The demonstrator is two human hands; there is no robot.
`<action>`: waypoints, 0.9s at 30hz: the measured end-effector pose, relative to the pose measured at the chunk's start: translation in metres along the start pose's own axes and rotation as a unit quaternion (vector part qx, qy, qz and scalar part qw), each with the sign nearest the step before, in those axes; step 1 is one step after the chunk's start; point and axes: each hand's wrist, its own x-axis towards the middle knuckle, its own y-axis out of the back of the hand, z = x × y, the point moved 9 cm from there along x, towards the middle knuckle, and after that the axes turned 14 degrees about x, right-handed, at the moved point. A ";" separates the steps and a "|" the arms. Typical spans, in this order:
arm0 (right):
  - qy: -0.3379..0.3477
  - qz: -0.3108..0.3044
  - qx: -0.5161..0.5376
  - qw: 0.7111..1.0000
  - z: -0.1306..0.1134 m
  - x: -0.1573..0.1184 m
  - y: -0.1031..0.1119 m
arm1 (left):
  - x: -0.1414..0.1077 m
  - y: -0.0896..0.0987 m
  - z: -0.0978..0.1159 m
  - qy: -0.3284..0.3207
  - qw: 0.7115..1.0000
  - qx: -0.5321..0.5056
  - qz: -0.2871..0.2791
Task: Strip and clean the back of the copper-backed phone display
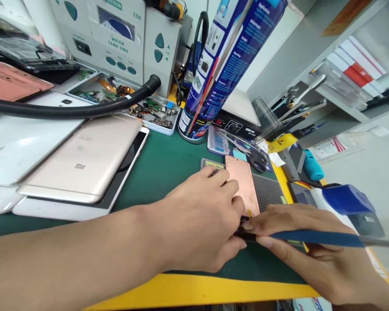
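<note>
A disassembled phone (241,181) with a bare copper-coloured plate lies on a grey perforated mat (269,192). My left hand (207,216) is closed over its left edge and near end, fingers curled and thumb by the dark lower part. From the right, my right hand (314,246) pinches a slim tool with a blue handle (317,236) and a thin metal shaft trailing to the right. Its working end meets the phone's dark lower end between both hands. The fingers hide that contact, so I cannot make out the tip.
Stacked phones and back covers (81,160) lie left. Behind are a parts tray (162,125), a grey soldering station (116,39) with a black hose (94,111), and a tall blue spray can (227,65). Scissors (257,160) lie beyond the mat; a yellow table edge (194,289) runs in front.
</note>
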 end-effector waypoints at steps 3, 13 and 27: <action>-0.025 -0.004 -0.011 1.000 0.005 -0.001 0.002 | 0.000 0.000 -0.001 0.000 1.000 0.002 0.001; -0.030 -0.003 -0.010 0.999 0.007 -0.001 0.004 | -0.001 0.000 -0.001 0.002 1.000 0.001 0.000; -0.015 0.026 0.015 0.999 0.011 -0.003 -0.001 | 0.001 0.001 -0.001 -0.002 1.000 -0.002 0.002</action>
